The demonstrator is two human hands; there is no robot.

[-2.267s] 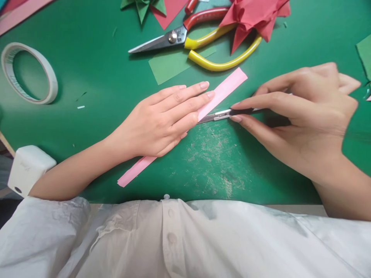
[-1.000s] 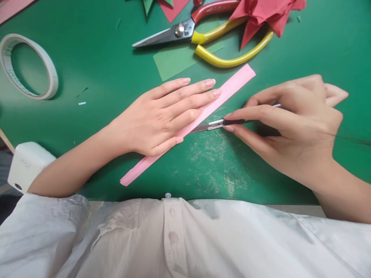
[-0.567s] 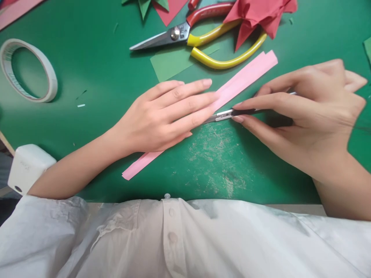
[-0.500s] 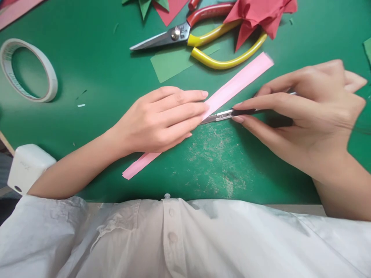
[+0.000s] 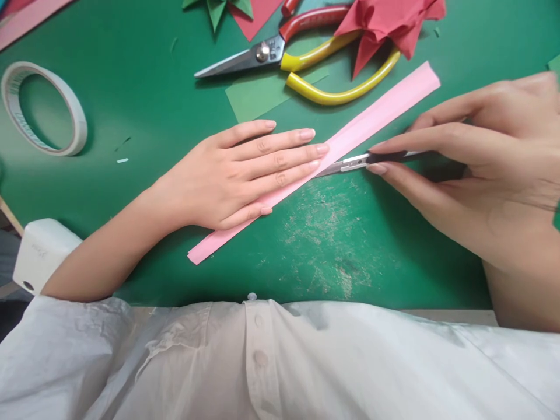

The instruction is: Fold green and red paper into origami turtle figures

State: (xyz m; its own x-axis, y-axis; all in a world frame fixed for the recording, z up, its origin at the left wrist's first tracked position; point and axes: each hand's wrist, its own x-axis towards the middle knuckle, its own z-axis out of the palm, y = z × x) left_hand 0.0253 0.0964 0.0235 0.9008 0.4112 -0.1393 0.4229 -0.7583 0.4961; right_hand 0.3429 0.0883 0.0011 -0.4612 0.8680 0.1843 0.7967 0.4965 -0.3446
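Observation:
A folded pink paper strip (image 5: 380, 114) lies diagonally on the green table. My left hand (image 5: 245, 175) rests flat across the strip's middle, its fingers stretched and slightly spread. On the right, my right hand (image 5: 476, 163) pinches the dark body of a craft knife (image 5: 354, 163) between thumb and fingers. The knife's blade points left and its tip is hidden at the strip, close to my left fingertips. Part of the right hand runs out of view at the right edge.
Scissors (image 5: 262, 53) with red and yellow handles lie at the top, under a red paper flower (image 5: 389, 20) and over green paper (image 5: 258, 96). A tape roll (image 5: 79, 125) is at the left, above a white box-like object (image 5: 44, 251). Scratches mark the green table (image 5: 332, 245).
The right hand and knife have moved right and slightly up. The pink strip's upper end has shifted up and right. The left hand's fingers have spread and reach farther right.

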